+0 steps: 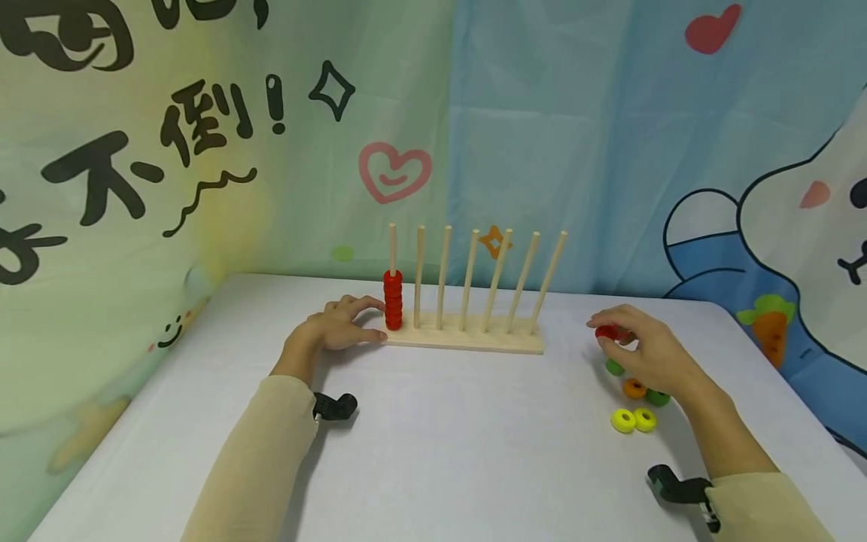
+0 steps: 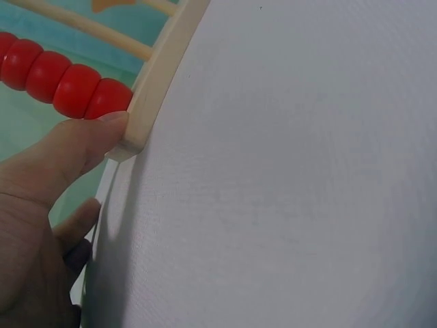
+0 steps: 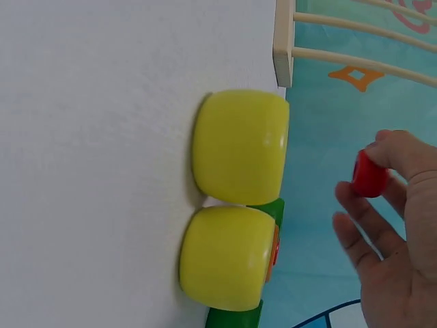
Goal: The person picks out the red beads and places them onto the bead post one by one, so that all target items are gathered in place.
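Observation:
A wooden peg stand with a row of upright pegs stands toward the back of the table. Several red beads are stacked on its leftmost peg. My left hand grips the left end of the stand, the thumb at the front corner beside the lowest bead. In the left wrist view, the left thumb lies against the base end and that bead. Off to the right, my right hand pinches a single red bead between thumb and fingers, above the loose beads.
Under and near the right hand lie two yellow beads, an orange bead and green beads. The white table reaches back to a printed cloth backdrop. Both wrists carry black camera mounts.

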{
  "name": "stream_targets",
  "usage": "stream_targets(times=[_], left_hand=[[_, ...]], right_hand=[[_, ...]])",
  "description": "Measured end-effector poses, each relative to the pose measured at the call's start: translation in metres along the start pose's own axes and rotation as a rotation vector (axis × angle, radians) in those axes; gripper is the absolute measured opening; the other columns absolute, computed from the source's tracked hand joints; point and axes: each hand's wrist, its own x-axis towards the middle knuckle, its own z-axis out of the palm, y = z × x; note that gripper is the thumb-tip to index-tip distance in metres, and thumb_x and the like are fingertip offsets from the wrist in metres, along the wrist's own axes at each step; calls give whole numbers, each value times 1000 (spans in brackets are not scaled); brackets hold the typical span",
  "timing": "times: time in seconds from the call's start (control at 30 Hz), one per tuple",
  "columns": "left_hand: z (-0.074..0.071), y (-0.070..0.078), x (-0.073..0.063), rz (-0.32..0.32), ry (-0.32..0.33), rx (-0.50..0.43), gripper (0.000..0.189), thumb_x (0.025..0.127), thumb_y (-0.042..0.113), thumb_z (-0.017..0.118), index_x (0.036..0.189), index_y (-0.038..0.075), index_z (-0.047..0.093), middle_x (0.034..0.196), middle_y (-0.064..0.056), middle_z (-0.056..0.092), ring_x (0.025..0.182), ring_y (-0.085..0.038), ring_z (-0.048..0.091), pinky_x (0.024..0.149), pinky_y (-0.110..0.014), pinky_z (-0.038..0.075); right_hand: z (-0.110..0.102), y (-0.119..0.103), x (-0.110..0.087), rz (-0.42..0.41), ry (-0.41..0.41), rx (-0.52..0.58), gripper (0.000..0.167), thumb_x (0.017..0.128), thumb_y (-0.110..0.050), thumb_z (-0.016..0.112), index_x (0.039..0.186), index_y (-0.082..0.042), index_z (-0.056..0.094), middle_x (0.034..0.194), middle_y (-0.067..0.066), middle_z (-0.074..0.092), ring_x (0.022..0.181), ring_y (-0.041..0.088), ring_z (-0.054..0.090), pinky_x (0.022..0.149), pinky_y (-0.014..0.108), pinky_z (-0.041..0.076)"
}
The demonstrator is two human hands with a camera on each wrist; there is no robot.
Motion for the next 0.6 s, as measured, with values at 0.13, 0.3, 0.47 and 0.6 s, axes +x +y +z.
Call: stream_targets(times=[0.13, 0.3, 0.47, 0.6], left_hand=[[0, -2, 0, -2, -3, 4, 64, 83, 66, 62, 140, 45, 41, 151, -7, 33, 135, -36, 30, 98, -66, 33], [1, -1, 0, 3, -5, 3, 64, 83, 66, 62, 140, 45, 41, 151, -8, 33, 134, -37, 31, 98, -66, 34], [2, -1, 0, 2, -11, 0, 64, 83, 66, 62, 140, 46, 41, 151, -8, 33, 134, -37, 31, 98, -67, 33], [1, -1, 0, 8, -1, 1, 63, 83, 64, 63, 140, 44, 42, 151, -8, 34, 134, -37, 31, 98, -68, 32]], right_hand=[[0, -4, 1, -61, 41, 3, 27, 88, -3, 71, 112, -16, 68, 115, 0, 63, 91, 10, 55, 77, 16, 48], [0, -10, -2, -67, 44, 12, 26, 88, -5, 73, 111, -16, 68, 108, -2, 64, 85, 6, 57, 79, 13, 49], [-1, -13, -2, -74, 52, 73, 38, 83, 2, 76, 116, -13, 66, 110, 0, 61, 85, 7, 62, 84, 8, 46], [-1, -15, -2, -86, 50, 96, 46, 81, 7, 74, 120, -14, 65, 113, 1, 60, 87, 10, 63, 84, 9, 47]])
